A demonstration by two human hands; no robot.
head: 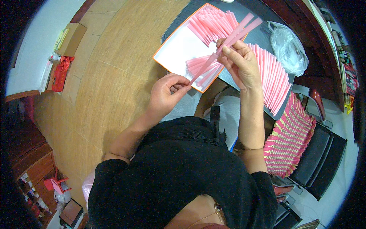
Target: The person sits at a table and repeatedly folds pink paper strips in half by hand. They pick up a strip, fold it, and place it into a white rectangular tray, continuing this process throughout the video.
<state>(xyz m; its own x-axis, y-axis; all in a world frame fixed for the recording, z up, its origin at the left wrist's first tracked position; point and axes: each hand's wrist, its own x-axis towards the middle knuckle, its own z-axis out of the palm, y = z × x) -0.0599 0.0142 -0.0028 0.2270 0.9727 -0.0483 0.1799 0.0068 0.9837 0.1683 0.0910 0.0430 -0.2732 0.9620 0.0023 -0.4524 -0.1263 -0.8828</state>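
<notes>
My right hand [241, 61] pinches two long, thin pink strips [238, 31] that cross near the thumb and fan apart at their upper ends. A narrow pink length [203, 68] runs down from that grip to my left hand [168, 93], whose thumb and fingertips pinch its lower tip. Whether it is part of one of the two strips or a separate piece, I cannot tell. Both hands are over a shallow white box with an orange rim [174, 54]. A heap of pink strips [214, 23] lies at its far end, and a smaller bunch [196, 65] lies below the held ones.
Right of the box, a long row of pink strips [271, 78] lies on the dark table [178, 27]. A clear plastic bag [288, 48] rests at the table's right side. Nearby stands a black chair [317, 160] with a pink woven mat [290, 140]. Wooden flooring [114, 71] spreads left.
</notes>
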